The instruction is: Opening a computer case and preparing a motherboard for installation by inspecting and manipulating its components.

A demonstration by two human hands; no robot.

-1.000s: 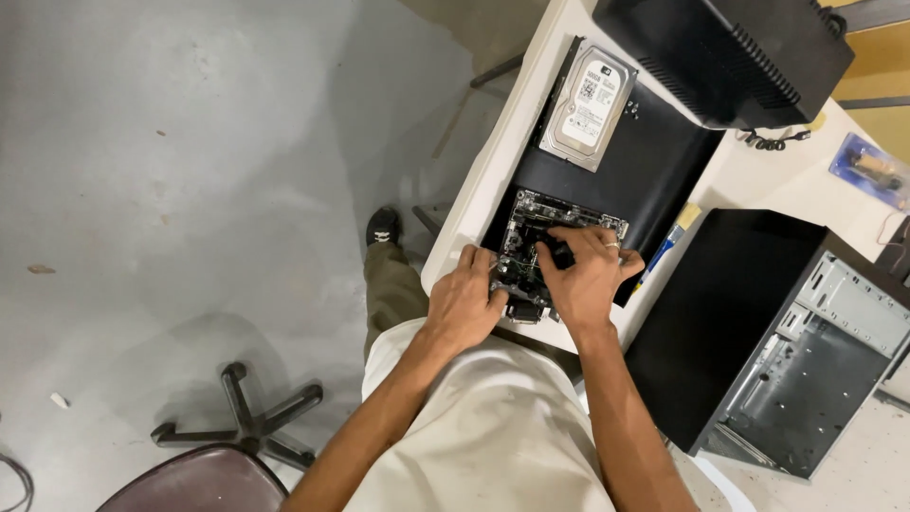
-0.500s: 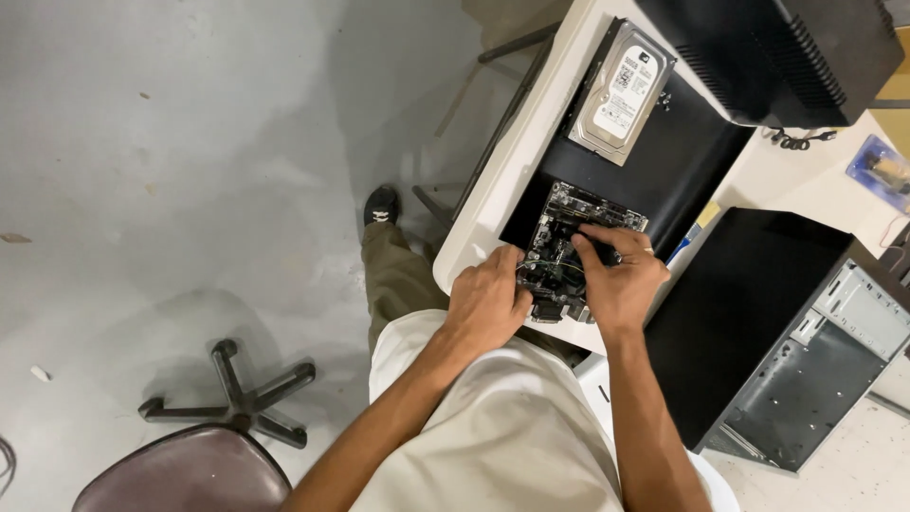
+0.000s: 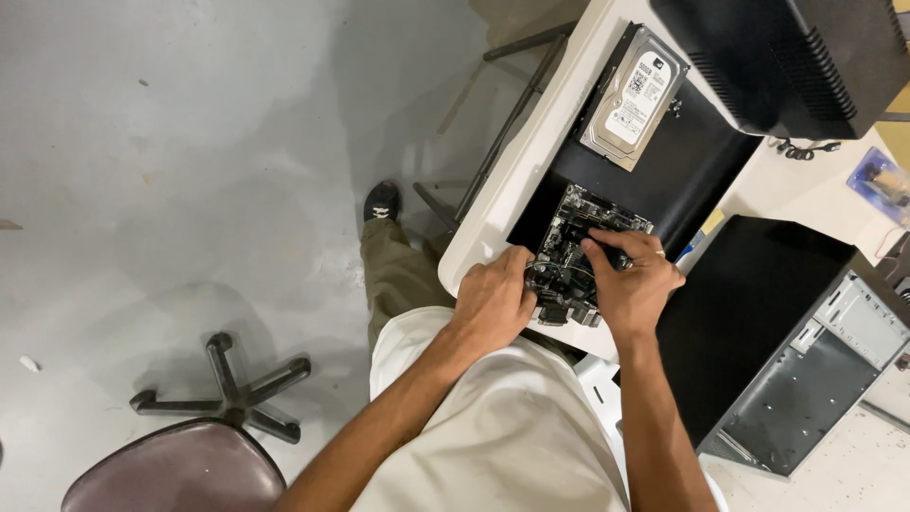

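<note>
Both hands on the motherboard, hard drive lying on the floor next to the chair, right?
Not quite. The head view shows both the left hand and the right hand on the motherboard, but the hard drive lies on the black panel on the table, not on the floor.

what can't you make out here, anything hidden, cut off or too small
- Head view: the near part of the circuit board is covered by the left hand and right hand.
- What the right hand's fingertips pinch: too small and dark to tell.
- The computer case is cut off by the right edge.
- The chair is cut off by the bottom edge.
</note>
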